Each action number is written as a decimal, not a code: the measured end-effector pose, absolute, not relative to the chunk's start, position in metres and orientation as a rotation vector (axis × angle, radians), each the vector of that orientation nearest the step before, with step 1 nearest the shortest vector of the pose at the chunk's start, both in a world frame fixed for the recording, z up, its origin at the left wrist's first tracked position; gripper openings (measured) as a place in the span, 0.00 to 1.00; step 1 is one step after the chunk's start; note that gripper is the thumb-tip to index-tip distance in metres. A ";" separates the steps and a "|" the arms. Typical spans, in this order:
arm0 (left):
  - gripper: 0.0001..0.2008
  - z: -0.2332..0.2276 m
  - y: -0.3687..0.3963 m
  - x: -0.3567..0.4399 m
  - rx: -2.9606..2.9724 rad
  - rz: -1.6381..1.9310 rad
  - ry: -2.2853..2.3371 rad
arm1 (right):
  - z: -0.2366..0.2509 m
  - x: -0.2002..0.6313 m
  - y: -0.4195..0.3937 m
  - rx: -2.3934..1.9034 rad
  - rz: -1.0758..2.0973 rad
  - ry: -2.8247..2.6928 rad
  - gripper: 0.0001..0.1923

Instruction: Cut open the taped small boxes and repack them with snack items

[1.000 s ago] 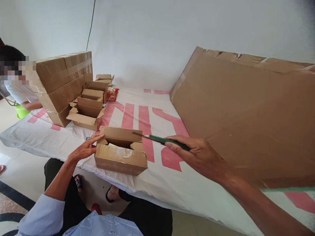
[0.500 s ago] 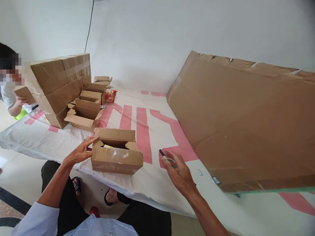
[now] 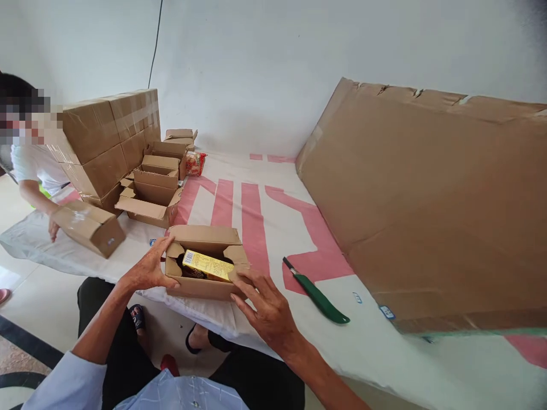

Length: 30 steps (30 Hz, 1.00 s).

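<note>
- The white wall (image 3: pixel 265 62) closes the room at 12 o'clock; a dark cable (image 3: pixel 156 42) hangs down it at 11 o'clock.
- The work surface is a white sheet (image 3: pixel 273 228) with pink markings, edged by pale floor tiles (image 3: pixel 25 307) at 8 o'clock.
- A large flat cardboard panel (image 3: pixel 431 199) leans at 2 o'clock.
- Sealed cartons (image 3: pixel 106 142) stand at 10 o'clock, with opened empty boxes (image 3: pixel 151 193) just beside them.
- A co-worker's hand (image 3: pixel 53 228) touches a taped box (image 3: pixel 89 228) at 9 o'clock.
- The small open box (image 3: pixel 205 285) sits at the near edge of the sheet, centre, with a yellow packet (image 3: pixel 207 265) inside.
- Your left hand (image 3: pixel 147 267) clasps the box's left end; your right hand (image 3: pixel 265 307) presses its near right corner, fingers spread, nothing enclosed.
- The green-handled knife (image 3: pixel 318 296) lies released at 3 o'clock.
</note>
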<state>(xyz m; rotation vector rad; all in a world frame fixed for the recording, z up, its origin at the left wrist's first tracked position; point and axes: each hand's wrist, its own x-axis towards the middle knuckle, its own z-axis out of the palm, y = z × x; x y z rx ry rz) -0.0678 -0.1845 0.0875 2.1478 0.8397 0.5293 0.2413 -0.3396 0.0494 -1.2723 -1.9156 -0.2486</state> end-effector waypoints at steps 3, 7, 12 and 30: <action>0.63 0.084 -0.187 -0.066 2.174 0.558 0.849 | 0.057 0.242 -0.333 -1.271 -0.150 -1.882 0.08; 0.67 0.081 -0.192 -0.066 2.187 0.582 0.824 | 0.082 0.247 -0.311 -1.289 -0.062 -1.946 0.07; 0.61 0.100 -0.199 -0.070 2.290 0.541 0.929 | 0.100 0.241 -0.289 -1.326 0.010 -2.265 0.10; 0.24 0.145 -0.164 -0.142 2.718 0.158 1.490 | 0.103 0.244 -0.280 -1.569 0.238 -2.256 0.17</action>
